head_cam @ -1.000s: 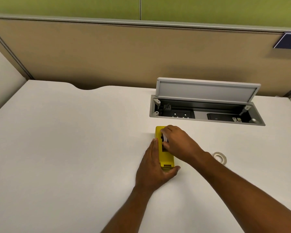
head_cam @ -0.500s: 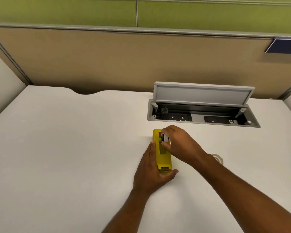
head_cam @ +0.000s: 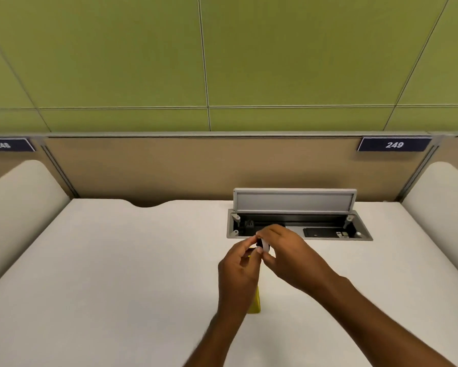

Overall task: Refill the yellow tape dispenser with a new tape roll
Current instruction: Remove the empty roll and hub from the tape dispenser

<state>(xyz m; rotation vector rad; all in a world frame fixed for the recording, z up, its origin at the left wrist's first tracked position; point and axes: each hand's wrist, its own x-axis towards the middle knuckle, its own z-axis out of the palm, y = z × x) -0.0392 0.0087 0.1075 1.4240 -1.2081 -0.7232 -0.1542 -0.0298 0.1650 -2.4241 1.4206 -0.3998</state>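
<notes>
Tape dispenser (head_cam: 255, 300) — yellow, hard plastic — lies on the white desk (head_cam: 116, 260), mostly hidden beneath the left hand (head_cam: 239, 271); only its near end and a sliver by the fingers show. Both hands meet above its far end, just in front of the open cable tray (head_cam: 299, 225). The right hand (head_cam: 283, 254) pinches a small white roll on a dark hub (head_cam: 264, 245) between thumb and forefinger. The left hand's fingertips close on the same piece from the other side, though blur hides exactly how. Judging by its size, the roll is light and stiff, best held by its flat sides so the sticky rim stays free. The dispenser looks rigid and likely slides on the smooth desk, so it wants a steadying grip along its long sides.
</notes>
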